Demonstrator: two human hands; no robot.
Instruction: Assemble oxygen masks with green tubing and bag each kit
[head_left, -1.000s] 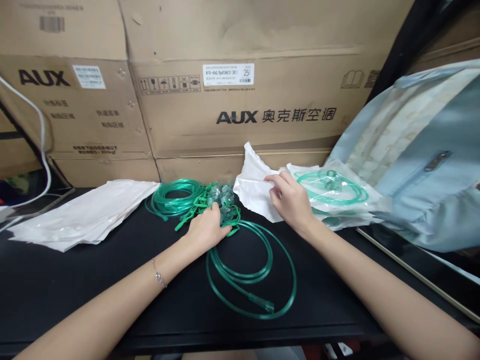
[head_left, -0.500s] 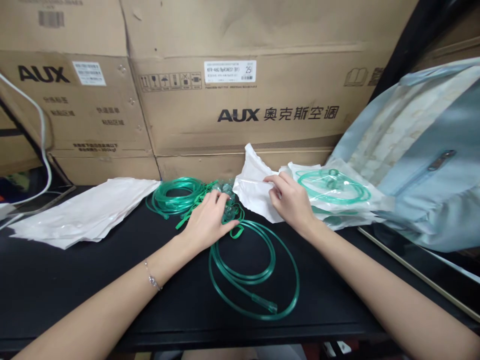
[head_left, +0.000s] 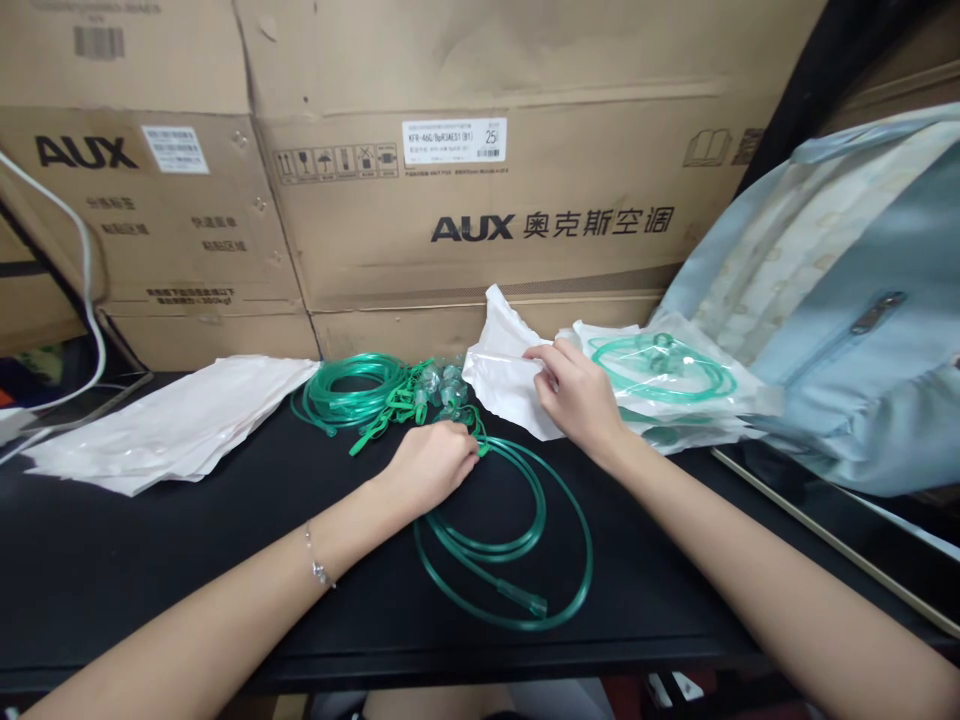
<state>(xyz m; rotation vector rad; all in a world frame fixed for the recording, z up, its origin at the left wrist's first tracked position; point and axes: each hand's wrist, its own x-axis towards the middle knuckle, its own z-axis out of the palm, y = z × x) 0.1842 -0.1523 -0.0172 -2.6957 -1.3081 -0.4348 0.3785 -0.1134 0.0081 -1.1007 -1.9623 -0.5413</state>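
Green tubing (head_left: 487, 551) between hands (head_left: 433, 465)

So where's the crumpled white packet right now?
In the head view, the crumpled white packet is just right of centre, pinched by the right hand in front of the cardboard box, left of the bagged green tubing.

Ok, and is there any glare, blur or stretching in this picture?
Head view, middle and right: glossy highlights on the coiled green plastic tubing and the flat clear plastic packet; head view, upper left: fine print on the rectangular white paper label too soft to read; head view, right edge: the light-blue fabric bag looks soft, perhaps stretched by the lens.
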